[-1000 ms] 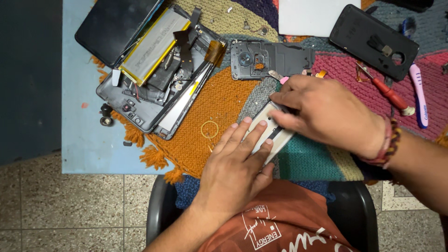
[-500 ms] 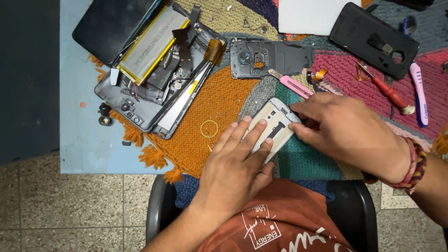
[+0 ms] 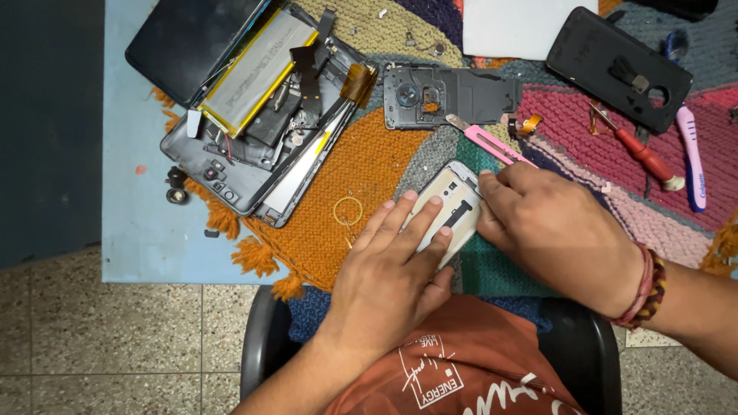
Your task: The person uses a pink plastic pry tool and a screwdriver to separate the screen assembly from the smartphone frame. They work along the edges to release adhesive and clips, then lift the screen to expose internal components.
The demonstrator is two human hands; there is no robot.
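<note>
The left hand (image 3: 392, 265) covers the lower half of a white phone frame (image 3: 453, 204). The right hand (image 3: 557, 230) hides the frame's right edge and one end of a pink knife (image 3: 492, 144). The top edge cuts off a white sheet (image 3: 519, 23) and a dark tablet (image 3: 188, 38). Tiny screws (image 3: 407, 37) are too small to make out.

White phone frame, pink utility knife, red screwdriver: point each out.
White phone frame (image 3: 453, 201), head view, on its bare upper middle between the two hands.
Pink utility knife (image 3: 492, 144), head view, mid-handle.
Red screwdriver (image 3: 644, 157), head view, on the red handle.
</note>
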